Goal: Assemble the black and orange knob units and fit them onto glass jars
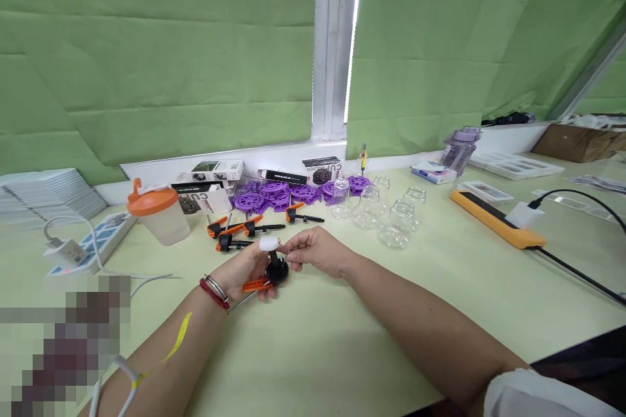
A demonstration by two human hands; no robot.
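Observation:
My left hand (244,268), with a white cover on the thumb, is closed around a black part with an orange lever (278,272). A thin metal rod sticks out below it toward the wrist. My right hand (315,251) pinches at the right edge of that part; anything small between its fingertips is hidden. Just beyond my hands lie several similar black-and-orange lever parts (264,228). Behind them are piled purple wheel-shaped pieces (274,194). Several clear jar-like vessels (395,228) stand to the right of the pile.
An orange-lidded cup (159,215) and a white power strip (105,244) are on the left. Printed boxes (210,199) lie at the back. On the right are an orange power strip (499,221) with a plugged-in charger and a purple bottle (460,151). A cable crosses my left forearm.

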